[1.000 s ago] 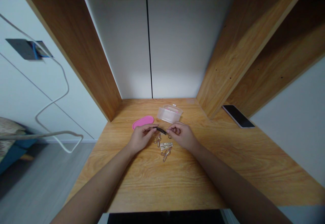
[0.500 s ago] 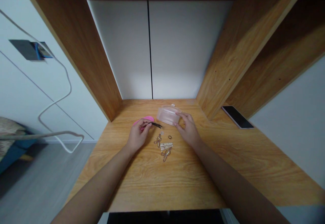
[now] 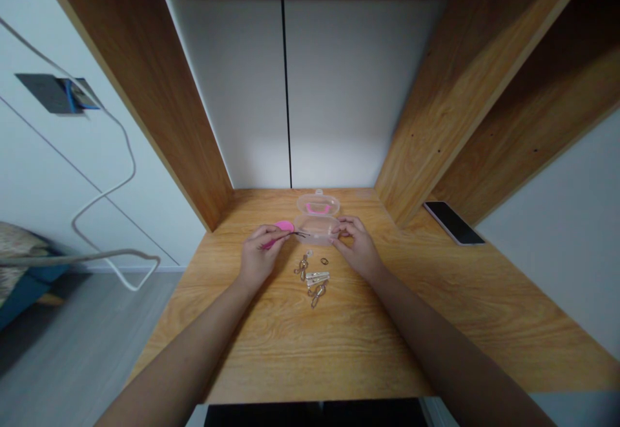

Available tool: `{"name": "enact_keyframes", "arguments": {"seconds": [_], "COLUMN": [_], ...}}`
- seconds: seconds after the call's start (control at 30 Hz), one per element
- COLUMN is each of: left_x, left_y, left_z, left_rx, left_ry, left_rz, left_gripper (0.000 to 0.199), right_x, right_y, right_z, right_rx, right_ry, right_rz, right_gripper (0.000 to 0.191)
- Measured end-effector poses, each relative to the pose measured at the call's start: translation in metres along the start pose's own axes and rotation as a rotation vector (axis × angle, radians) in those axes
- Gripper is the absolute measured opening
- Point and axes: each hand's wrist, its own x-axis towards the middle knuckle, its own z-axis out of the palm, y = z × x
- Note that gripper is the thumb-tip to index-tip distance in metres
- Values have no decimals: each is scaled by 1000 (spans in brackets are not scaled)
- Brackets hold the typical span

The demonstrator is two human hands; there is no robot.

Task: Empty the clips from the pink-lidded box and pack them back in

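Note:
My left hand (image 3: 259,256) pinches several thin black hairpins (image 3: 301,234), whose tips reach over the left side of a clear plastic box (image 3: 314,238). A pink round-ended item (image 3: 285,225) lies partly under that hand, so its full shape is hidden. My right hand (image 3: 356,243) grips the box at its right end, thumb in front and fingers at the rim. The box's lid (image 3: 303,205) stands open at the back and shows a pink curved handle. In front of the box lie silver clips (image 3: 317,278), a small dark ring (image 3: 324,261) and looped metallic pieces (image 3: 318,294).
Wooden side panels (image 3: 411,110) and a white back wall (image 3: 358,91) enclose the wooden desktop (image 3: 271,356). A phone (image 3: 453,222) lies at the right. A white cable (image 3: 128,136) hangs at the left, off the desk.
The box's lid has swung open toward the back under my right hand. My left hand has shifted slightly left, with the hairpins now at the box's edge.

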Motion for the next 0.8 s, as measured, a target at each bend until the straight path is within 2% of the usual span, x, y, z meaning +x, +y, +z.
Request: {"name": "enact_keyframes", "arguments": {"seconds": [0.2, 0.43, 0.53, 0.7, 0.8], "left_x": [0, -1, -1, 0, 0], "left_y": [2, -2, -3, -3, -3], "left_z": [1, 5, 6, 9, 11], "left_rx": [87, -10, 21, 126, 106], "left_ry": [46, 198, 149, 26, 5], "left_rz": [24, -188, -183, -89, -91], "left_gripper": [11, 20, 19, 15, 15], "right_x": [0, -1, -2, -2, -2], "right_y": [-3, -4, -6, -9, -10], "right_z": [1, 1, 2, 2, 2], "right_rx": [3, 9, 21, 35, 31], "right_ry": [-38, -62, -86, -93, -93], "right_rz": [-45, -70, -89, -106, -107], "right_gripper": [9, 8, 8, 7, 7]}}
